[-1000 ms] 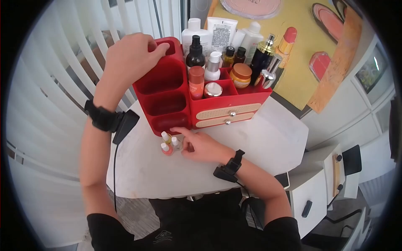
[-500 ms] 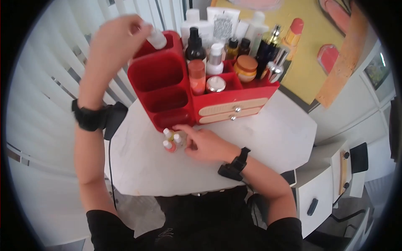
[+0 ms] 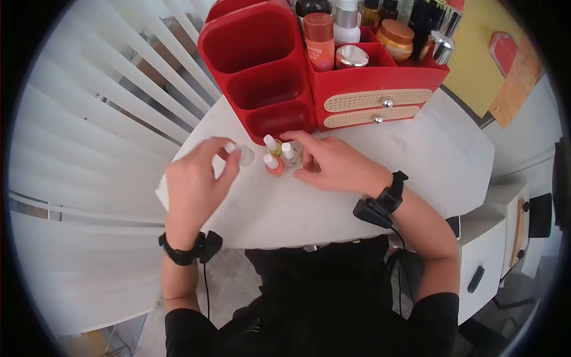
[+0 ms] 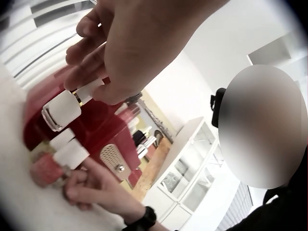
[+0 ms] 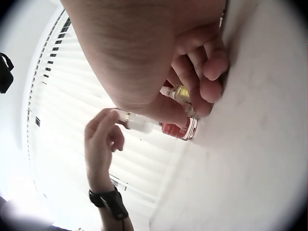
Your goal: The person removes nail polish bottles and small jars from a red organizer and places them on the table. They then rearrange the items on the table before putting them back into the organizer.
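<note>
Thumb and fingers of my left hand (image 3: 196,181) pinch the white cap of a nail polish bottle (image 4: 62,110) with milky-white polish, tilted above the table in the left wrist view. Three more nail polish bottles with white caps stand grouped on the table: a coral one (image 3: 275,168), a yellow one (image 3: 273,146) and a clear one (image 3: 291,156). My right hand (image 3: 342,163) lies beside this group, its index finger reaching past the clear bottle and its other fingers loosely bent. Just behind is a red organizer (image 3: 375,78), its front left compartments (image 3: 279,121) holding nothing.
Skincare bottles and jars, among them an orange bottle (image 3: 320,44) and a silver-lidded jar (image 3: 352,56), fill the organizer's right side above two woven-front drawers (image 3: 377,101). White blinds (image 3: 101,154) hang left of the white table (image 3: 256,220).
My left hand has lifted the white nail polish bottle from the organizer's back left compartment and brought it down toward the grouped bottles. My right hand stays beside them.
</note>
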Action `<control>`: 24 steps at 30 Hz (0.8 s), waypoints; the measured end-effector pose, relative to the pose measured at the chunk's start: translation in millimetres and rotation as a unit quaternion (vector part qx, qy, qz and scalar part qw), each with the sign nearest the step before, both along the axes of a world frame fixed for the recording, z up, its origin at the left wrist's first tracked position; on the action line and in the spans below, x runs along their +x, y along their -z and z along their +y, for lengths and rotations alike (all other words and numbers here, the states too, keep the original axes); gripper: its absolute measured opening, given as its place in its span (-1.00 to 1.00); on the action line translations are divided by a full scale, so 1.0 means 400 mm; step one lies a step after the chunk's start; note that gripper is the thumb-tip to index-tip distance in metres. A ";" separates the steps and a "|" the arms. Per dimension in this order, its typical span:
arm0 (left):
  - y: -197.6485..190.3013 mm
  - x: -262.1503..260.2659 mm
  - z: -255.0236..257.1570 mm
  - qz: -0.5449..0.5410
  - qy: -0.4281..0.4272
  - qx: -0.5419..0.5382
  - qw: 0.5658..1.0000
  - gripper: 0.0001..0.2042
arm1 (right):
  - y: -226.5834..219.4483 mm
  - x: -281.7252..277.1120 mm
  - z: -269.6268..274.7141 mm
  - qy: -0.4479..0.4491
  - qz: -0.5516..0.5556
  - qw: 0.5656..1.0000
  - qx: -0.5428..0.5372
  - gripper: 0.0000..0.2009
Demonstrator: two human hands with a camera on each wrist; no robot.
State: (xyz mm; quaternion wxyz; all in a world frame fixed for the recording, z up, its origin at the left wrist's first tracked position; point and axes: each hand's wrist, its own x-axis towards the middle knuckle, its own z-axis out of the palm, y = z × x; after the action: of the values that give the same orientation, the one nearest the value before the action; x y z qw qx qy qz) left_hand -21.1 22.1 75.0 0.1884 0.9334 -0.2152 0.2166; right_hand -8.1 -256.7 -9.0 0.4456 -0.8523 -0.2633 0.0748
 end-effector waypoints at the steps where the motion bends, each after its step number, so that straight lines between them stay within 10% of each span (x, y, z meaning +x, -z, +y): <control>1: 0.032 0.007 0.003 -0.005 0.012 0.019 1.000 -0.87 | -0.003 0.003 -0.001 0.003 0.013 1.000 -0.002 -0.28; 14: 0.097 0.034 -0.007 0.135 0.038 -0.033 0.990 -0.77 | -0.083 -0.026 -0.029 0.004 0.005 1.000 0.018 -0.33; 18: 0.089 0.037 0.034 0.211 0.079 -0.103 0.969 -0.77 | -0.258 -0.124 -0.092 0.110 -0.103 0.989 0.009 -0.73; 24: 0.063 0.101 0.031 0.201 0.093 -0.303 0.927 -0.79 | -0.405 0.053 -0.209 0.285 -0.379 0.879 -0.058 -0.60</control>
State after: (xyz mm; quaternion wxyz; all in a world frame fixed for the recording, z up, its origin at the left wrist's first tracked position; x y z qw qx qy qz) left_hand 19.5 34.3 49.7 0.5205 0.8319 -0.1827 0.0609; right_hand 13.0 -340.3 152.9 0.2637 -0.8781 -0.1533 -0.3688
